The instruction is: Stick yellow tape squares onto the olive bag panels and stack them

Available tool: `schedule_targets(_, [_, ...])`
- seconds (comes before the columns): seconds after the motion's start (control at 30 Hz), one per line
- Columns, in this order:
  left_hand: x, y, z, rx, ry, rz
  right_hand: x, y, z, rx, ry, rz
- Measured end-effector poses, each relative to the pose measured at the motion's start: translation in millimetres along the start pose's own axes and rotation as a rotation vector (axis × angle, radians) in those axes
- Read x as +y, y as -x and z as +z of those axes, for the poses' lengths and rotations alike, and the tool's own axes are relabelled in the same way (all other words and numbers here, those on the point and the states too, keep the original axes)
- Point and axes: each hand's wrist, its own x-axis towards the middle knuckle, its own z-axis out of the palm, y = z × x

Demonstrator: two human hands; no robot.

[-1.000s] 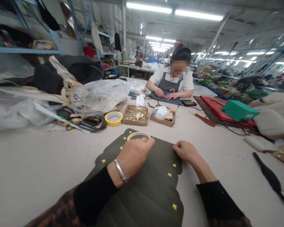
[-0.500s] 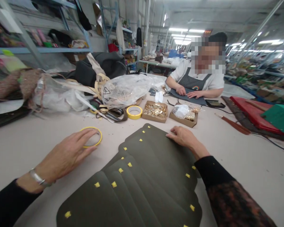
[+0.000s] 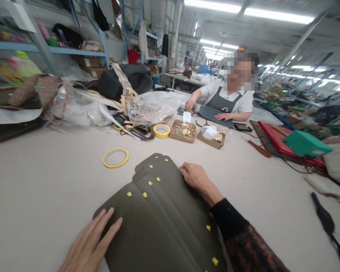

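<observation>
Several dark olive, smooth, sheet-like panels (image 3: 158,226) lie overlapping on the table, fanned so that their stepped edges show. Small yellow tape squares dot them along both sides. My left hand (image 3: 92,238) rests with fingers spread at the lower left of the panels, fingertips on the surface. At their upper right edge, my right hand (image 3: 197,179) has its fingers curled and pinched together on the border of a panel; the exact grip is partly hidden. A thin yellow tape roll (image 3: 115,158) lies flat on the table beyond my left hand.
Behind the panels stand a thicker yellow tape roll (image 3: 161,131), a box of gold metal parts (image 3: 183,131) and another small box (image 3: 211,136). A co-worker (image 3: 226,102) sits across the table. At right are a brown-handled tool (image 3: 257,147) and a green block (image 3: 307,143).
My left hand has left the thin tape roll and come down onto the panels. My right hand and the panels sit lower and further left in view, and the panels overlap differently.
</observation>
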Motion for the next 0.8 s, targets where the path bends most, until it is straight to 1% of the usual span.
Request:
schedule_targets(0.13, [8.9,-7.9,-16.6,-0.031,-0.006,-0.010,-33.3,27.2,10.3,-0.020,-0.096,0.012])
schedule_targets(0.27, [14.5,-12.1,-21.9,-0.042,0.037,-0.053,-50.5,49.9,13.1,-0.074,-0.171,0.017])
schedule_targets(0.4, [14.9,-12.8,-19.3,-0.023,0.109,-0.073,-63.2,75.3,5.1,-0.190,-0.257,0.017])
schedule_targets(0.5, [15.1,-13.0,-19.7,0.012,0.149,-0.071,-73.1,98.6,-4.2,-0.207,-0.339,-0.032])
schedule_targets(0.57, [16.4,-13.5,-21.7,0.038,0.165,-0.077,-79.8,114.4,-7.3,-0.198,-0.401,-0.104])
schedule_targets(0.63, [18.7,-13.9,-23.7,0.060,0.173,-0.079,-87.9,129.2,-6.4,-0.166,-0.412,-0.133])
schedule_targets(0.73, [22.4,-13.1,-25.2,0.074,0.171,-0.064,-104.8,147.8,-3.0,-0.076,-0.324,-0.109])
schedule_targets(0.8, [22.6,-12.6,-27.5,0.093,0.161,-0.042,-118.1,157.8,-6.3,-0.019,-0.223,-0.122])
